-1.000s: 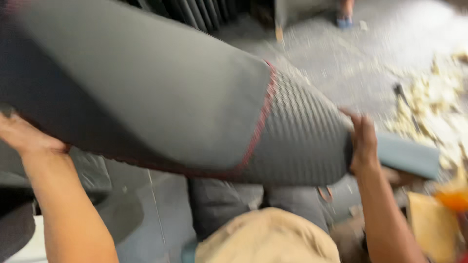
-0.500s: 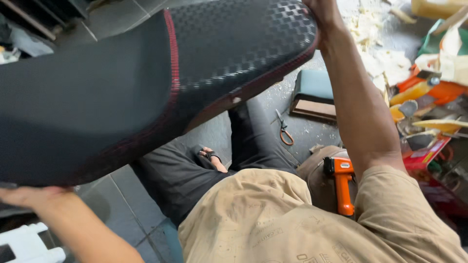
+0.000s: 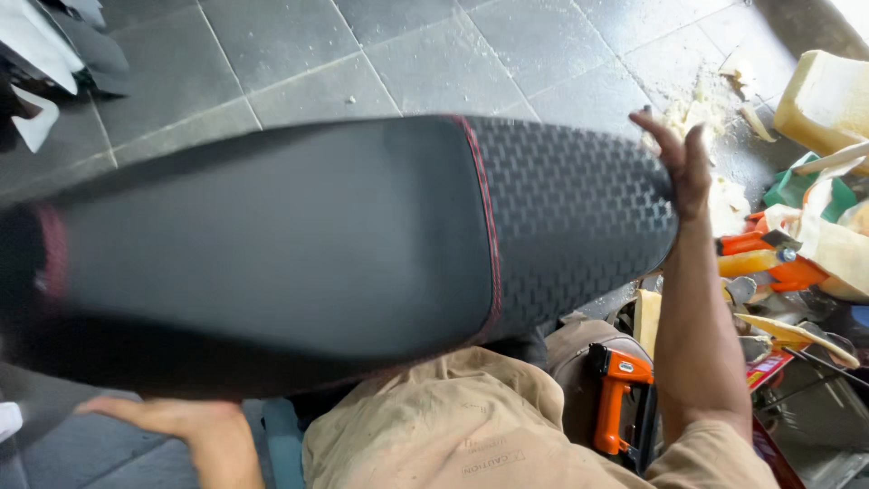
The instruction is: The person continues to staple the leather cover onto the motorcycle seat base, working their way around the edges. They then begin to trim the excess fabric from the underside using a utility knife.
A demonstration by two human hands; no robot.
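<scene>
Seat held flat over my lap, above floor. My right hand clamps textured end; left hand props underside near edge, grip unclear. Two-ended hold balances length. Orange stapler beside knee.

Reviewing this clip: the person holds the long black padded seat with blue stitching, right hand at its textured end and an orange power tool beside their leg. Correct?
Not quite: the stitching is red, not blue. The head view shows red seams across the long black padded seat. The rest holds: the right hand grips its textured end, and the orange power tool lies beside the person's leg.
</scene>
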